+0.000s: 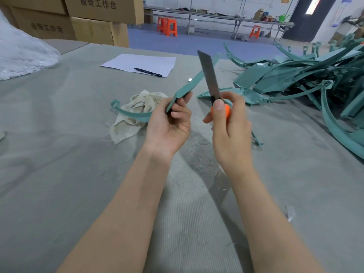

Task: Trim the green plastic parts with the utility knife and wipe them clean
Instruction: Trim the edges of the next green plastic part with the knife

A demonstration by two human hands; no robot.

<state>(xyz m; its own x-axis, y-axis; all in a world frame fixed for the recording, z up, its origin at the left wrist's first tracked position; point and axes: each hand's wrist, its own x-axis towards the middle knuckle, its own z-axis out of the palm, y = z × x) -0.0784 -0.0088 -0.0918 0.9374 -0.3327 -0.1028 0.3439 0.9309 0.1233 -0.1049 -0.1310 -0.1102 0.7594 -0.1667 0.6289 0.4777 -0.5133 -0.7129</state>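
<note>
My left hand (171, 121) grips a green plastic part (190, 83) by its flat blade, which slants up to the right; a curved arm of the part sweeps left over the cloth. My right hand (228, 123) holds the orange utility knife (211, 79), thumb on the handle, with its long blade pointing up just right of the part's edge. A crumpled beige cloth (137, 109) lies on the grey table (69, 154) left of my left hand. Thin plastic shavings litter the table below my hands.
A heap of green plastic parts (307, 75) fills the table's right side. A white sheet (141, 63) with a black pen (148, 72) lies further back. Cardboard boxes (92, 26) stand at the back left beside a clear plastic bag (21, 54).
</note>
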